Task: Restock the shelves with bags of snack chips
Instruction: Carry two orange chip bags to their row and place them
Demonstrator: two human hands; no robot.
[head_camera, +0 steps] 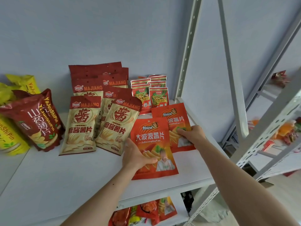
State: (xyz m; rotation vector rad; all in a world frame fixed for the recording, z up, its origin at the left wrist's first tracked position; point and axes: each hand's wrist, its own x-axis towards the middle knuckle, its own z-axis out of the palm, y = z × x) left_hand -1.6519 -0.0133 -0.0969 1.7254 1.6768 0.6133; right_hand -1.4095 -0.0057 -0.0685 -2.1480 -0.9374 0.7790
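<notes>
A: On the white shelf [48,176], we see cream-and-maroon bags [79,126] standing in rows toward the wall, maroon and yellow bags [37,121] leaning at the left, small red packets [149,95] at the back right.

B: And the orange chip bag [152,144]?

A: It lies flat near the shelf's front edge, long axis running front to back, top seal toward the wall. Our left hand [135,156] clamps its lower left edge, thumb across the front. Our right hand [193,134] presses a second orange bag [175,121] just behind, overlapped by the first.

B: Room?

A: Bare shelf front-left; an upright post [187,51] bounds the right.
</notes>
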